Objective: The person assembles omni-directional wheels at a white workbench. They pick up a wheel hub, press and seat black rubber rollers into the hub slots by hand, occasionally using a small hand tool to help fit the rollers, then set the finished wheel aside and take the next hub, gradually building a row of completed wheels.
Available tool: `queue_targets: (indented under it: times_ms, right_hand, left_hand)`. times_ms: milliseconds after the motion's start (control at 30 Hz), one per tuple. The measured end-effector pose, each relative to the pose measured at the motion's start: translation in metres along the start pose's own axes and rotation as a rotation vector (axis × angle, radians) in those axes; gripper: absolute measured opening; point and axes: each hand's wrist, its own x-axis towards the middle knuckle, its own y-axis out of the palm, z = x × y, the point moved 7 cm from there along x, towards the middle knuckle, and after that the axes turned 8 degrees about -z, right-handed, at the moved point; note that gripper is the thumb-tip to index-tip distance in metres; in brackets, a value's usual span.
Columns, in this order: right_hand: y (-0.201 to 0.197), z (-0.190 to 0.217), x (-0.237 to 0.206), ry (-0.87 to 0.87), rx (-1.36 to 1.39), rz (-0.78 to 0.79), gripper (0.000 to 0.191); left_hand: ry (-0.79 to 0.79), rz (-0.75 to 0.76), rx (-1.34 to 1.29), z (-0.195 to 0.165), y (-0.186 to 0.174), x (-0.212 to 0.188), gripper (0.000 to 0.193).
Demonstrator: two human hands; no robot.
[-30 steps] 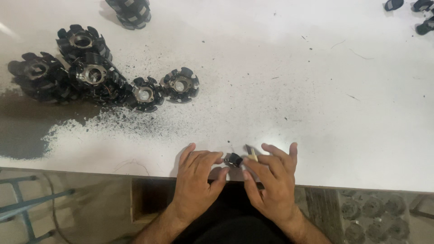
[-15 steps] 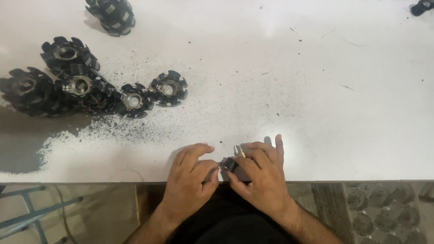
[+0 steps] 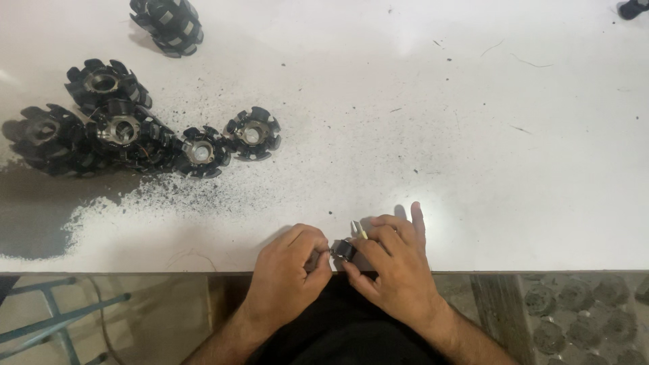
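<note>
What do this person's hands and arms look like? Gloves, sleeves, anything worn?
Both the left hand and right hand are bare: no gloves, and no rings or watch that I can make out. The forearms are uncovered too, with no sleeves in view.

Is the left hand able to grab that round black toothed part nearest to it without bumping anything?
Probably yes: bare white table and loose black grit lie between the left hand and the nearest toothed part, though it now pinches a small black piece with the right hand.
</note>
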Motion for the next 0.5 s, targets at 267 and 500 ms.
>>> queue_targets:
  times_ms: [267, 500]
  right_hand:
    - [-0.013, 0.015, -0.024, -0.067, 0.179, -0.255, 0.036]
    - [0.004, 0.017, -0.037, -0.043, 0.207, -0.291, 0.038]
  left_hand:
    - [-0.195, 0.085, -0.084, 0.014, 0.015, -0.009, 0.014]
    - [-0.092, -0.017, -0.15, 0.012, 0.016, -0.015, 0.015]
